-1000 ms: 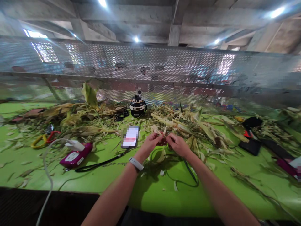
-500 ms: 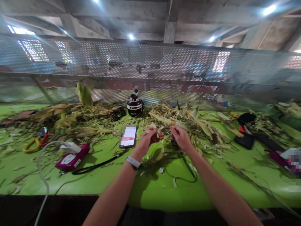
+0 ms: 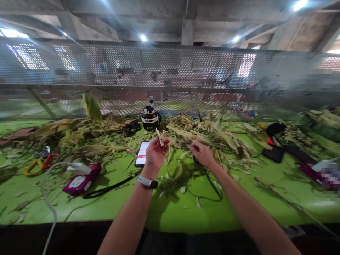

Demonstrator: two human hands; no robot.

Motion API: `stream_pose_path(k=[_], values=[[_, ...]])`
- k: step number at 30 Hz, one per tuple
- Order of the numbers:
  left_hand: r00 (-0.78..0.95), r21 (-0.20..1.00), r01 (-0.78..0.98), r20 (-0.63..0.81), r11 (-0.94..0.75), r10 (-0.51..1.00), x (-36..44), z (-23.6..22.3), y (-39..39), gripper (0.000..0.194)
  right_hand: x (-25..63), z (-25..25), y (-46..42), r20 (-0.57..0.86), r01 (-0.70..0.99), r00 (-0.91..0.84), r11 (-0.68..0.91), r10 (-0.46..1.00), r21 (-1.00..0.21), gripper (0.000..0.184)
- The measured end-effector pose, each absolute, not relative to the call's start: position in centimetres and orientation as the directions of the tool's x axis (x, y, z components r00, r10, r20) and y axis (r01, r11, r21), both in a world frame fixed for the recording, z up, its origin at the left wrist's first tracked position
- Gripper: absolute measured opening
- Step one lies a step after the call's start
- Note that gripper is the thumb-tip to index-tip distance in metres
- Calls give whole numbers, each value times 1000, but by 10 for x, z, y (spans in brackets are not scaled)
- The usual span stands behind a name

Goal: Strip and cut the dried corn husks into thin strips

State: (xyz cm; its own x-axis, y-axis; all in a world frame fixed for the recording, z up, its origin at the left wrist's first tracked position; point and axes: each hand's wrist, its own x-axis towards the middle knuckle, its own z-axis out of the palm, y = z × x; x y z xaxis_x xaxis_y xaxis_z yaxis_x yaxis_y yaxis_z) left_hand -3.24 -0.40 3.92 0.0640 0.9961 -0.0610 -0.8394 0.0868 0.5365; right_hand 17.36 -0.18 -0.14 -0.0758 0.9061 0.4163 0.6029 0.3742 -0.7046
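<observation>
Over a green table [image 3: 175,219], left hand [image 3: 156,154] closed on pale husk [image 3: 160,136] at its fingertips, right hand [image 3: 202,153] pinched together

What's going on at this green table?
A person is working with dried husks. The left hand, palm up, holds a small pale husk piece in its fingers. The right hand is apart from it, fingers pinched at the near edge of the right husk pile; what they grip is too small to tell. A phone lies partly behind the left hand.
</observation>
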Motion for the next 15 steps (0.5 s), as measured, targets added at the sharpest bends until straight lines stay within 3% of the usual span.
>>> stream_pose_path(k=[4,7,12,15], values=[[94,478,-871,-67,114,993,-36,41,-5,11,165,-6,-4,363,486,-129,378,923,-788,25],[49,420,-905,-45,63,998,-41,43,-5,12,163,-2,-6,385,513,-152,406,910,-757,24],[55,302,-951,-22,59,998,-49,43,-4,17,183,9,0,453,466,75,370,888,-804,26],[68,279,-957,-31,74,997,-50,42,-3,19,195,5,8,464,529,70,361,883,-768,23]])
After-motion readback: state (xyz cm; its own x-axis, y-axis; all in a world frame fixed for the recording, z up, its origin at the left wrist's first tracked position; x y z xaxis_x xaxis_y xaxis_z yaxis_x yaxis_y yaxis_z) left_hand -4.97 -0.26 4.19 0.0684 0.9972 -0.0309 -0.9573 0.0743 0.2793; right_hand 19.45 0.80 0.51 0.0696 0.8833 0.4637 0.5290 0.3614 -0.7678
